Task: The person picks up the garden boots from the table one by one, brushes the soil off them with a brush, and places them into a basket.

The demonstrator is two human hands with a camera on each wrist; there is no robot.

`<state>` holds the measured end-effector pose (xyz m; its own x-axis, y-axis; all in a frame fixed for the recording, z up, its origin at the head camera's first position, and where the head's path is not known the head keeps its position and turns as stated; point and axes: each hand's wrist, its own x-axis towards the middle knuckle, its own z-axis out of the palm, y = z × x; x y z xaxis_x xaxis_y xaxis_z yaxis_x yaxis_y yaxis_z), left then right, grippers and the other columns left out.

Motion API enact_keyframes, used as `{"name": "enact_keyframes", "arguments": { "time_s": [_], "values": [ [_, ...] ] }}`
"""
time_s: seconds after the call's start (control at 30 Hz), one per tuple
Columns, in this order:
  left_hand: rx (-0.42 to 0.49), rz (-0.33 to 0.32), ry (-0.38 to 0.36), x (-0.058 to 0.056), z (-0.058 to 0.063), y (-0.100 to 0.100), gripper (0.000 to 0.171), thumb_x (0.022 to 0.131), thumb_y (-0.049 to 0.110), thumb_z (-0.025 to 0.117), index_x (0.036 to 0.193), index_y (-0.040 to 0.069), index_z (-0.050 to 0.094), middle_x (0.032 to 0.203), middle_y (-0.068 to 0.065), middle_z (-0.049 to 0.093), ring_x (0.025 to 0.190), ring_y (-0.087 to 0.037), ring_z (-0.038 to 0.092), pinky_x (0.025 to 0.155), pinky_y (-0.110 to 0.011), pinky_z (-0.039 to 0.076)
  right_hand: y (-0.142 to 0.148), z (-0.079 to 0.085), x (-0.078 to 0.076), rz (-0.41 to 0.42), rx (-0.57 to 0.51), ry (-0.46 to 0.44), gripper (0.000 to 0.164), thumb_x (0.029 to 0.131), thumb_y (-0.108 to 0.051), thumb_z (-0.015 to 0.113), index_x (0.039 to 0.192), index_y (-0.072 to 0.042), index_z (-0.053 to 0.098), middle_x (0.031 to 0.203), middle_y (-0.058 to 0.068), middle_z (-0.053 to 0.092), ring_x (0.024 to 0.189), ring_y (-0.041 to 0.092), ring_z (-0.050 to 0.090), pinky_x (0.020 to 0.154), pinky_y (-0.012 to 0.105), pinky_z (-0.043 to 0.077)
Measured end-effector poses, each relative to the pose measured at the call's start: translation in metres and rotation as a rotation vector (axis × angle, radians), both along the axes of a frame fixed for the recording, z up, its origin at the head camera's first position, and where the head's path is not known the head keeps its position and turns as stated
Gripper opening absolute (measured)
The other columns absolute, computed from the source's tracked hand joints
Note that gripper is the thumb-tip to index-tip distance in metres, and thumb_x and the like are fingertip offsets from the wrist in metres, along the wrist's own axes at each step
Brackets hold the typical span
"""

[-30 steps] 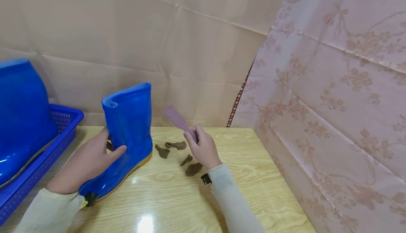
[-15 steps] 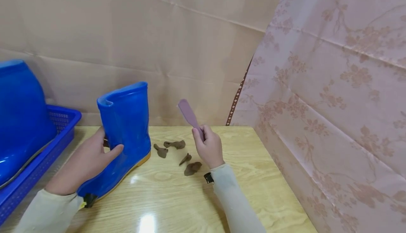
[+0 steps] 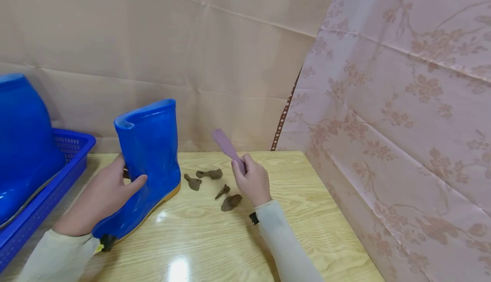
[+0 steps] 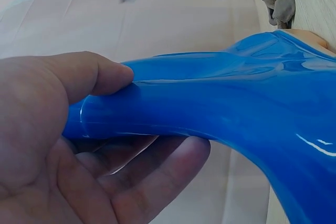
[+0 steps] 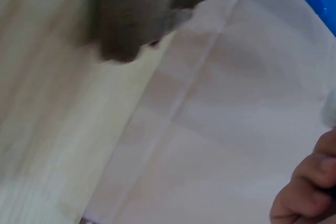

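A blue rubber boot (image 3: 151,145) with a yellowish sole stands upright on the wooden table, its toe toward me on the left. My left hand (image 3: 105,192) grips the boot at the ankle; in the left wrist view the thumb (image 4: 107,77) lies on one side and the fingers curl round the other. In my right hand (image 3: 253,181) I hold a mauve spatula (image 3: 226,145), its flat rounded blade pointing up and to the left, above the table. Several brown mud-like lumps (image 3: 231,203) lie between the boot and my right hand.
At the left edge a blue plastic basket (image 3: 82,156) holds a second blue boot (image 3: 23,145). A beige cloth (image 3: 153,51) hangs behind the table (image 3: 215,248), and a pink floral cloth (image 3: 383,124) runs along its right side.
The right hand has shifted slightly right with the spatula, whose blade rose steeper and then tipped back left. The left hand keeps its hold on the boot; the brown lumps lie as before.
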<state>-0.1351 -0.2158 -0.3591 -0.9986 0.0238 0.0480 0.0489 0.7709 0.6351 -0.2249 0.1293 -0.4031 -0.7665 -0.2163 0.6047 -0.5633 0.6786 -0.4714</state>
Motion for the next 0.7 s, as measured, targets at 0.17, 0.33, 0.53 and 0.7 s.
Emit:
{"name": "enact_keyframes", "arguments": {
  "time_s": [0.17, 0.33, 0.53, 0.7],
  "values": [
    [-0.003, 0.004, -0.014, 0.001, 0.0, 0.0, 0.089, 0.104, 0.038, 0.063, 0.163, -0.003, 0.01, 0.142, -0.041, 0.05, 0.12, -0.06, 0.057, 0.088, -0.073, 0.051, 0.013, -0.004, 0.002, -0.136, 0.193, -0.153, 0.03, 0.105, -0.029, 0.058, 0.081, -0.011, 0.056, 0.057, -0.005, 0.044, 0.046, 0.007, 0.036, 0.041, 0.024, 0.03],
    [-0.008, 0.005, -0.012, 0.0, 0.0, 0.0, 0.089, 0.104, 0.037, 0.063, 0.162, -0.004, 0.01, 0.141, -0.041, 0.05, 0.12, -0.059, 0.057, 0.089, -0.073, 0.051, 0.024, -0.007, 0.002, -0.278, 0.427, -0.428, 0.034, 0.107, -0.029, 0.054, 0.089, -0.002, 0.064, 0.061, 0.004, 0.054, 0.048, 0.015, 0.047, 0.043, 0.03, 0.041],
    [-0.005, 0.0, -0.015, -0.001, 0.001, -0.001, 0.09, 0.104, 0.038, 0.062, 0.163, -0.003, 0.008, 0.143, -0.041, 0.048, 0.121, -0.06, 0.056, 0.09, -0.074, 0.049, 0.032, -0.008, 0.002, -0.364, 0.542, -0.58, 0.042, 0.108, -0.032, 0.05, 0.1, 0.005, 0.068, 0.063, 0.009, 0.057, 0.053, 0.021, 0.054, 0.05, 0.039, 0.05],
    [0.002, -0.011, -0.003, -0.001, 0.001, -0.001, 0.089, 0.104, 0.037, 0.062, 0.163, -0.003, 0.008, 0.143, -0.041, 0.048, 0.12, -0.059, 0.056, 0.09, -0.073, 0.05, 0.034, -0.01, -0.002, -0.362, 0.59, -0.627, 0.043, 0.107, -0.032, 0.05, 0.076, -0.005, 0.063, 0.054, 0.004, 0.049, 0.047, 0.017, 0.044, 0.044, 0.032, 0.039]
  ]
}}
